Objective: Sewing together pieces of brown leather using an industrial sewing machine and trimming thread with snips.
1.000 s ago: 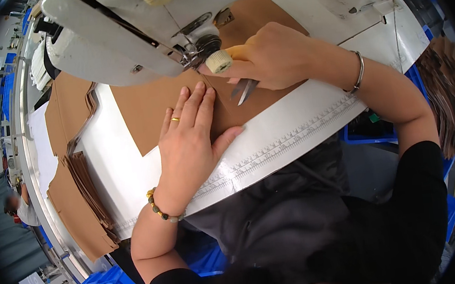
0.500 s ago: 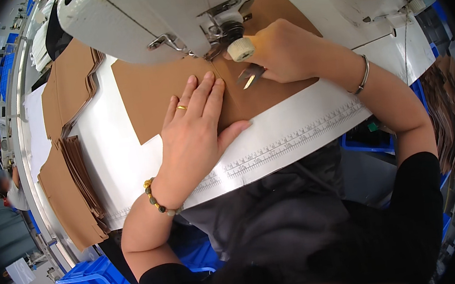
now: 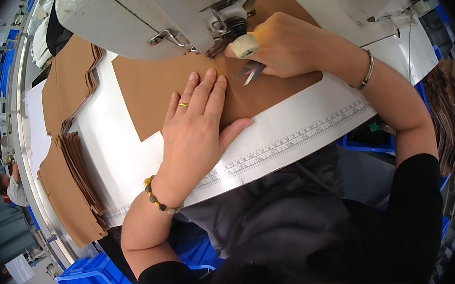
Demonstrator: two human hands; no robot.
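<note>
The left hand [image 3: 193, 124] lay open and flat on the cloth [image 3: 145, 98] at upper centre, while the right hand [image 3: 288, 46] gripped scissors [image 3: 253, 74] whose blades could have nicked the cloth if that hand dipped.

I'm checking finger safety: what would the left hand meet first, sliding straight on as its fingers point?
The left hand would probably meet the presser foot of the sewing machine, just ahead; depth there is unclear.

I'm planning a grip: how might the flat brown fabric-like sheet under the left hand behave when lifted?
The flat brown fabric-like sheet looks thin, so probably light. It likely flops: similar brown pieces at right drape in folds.
</note>
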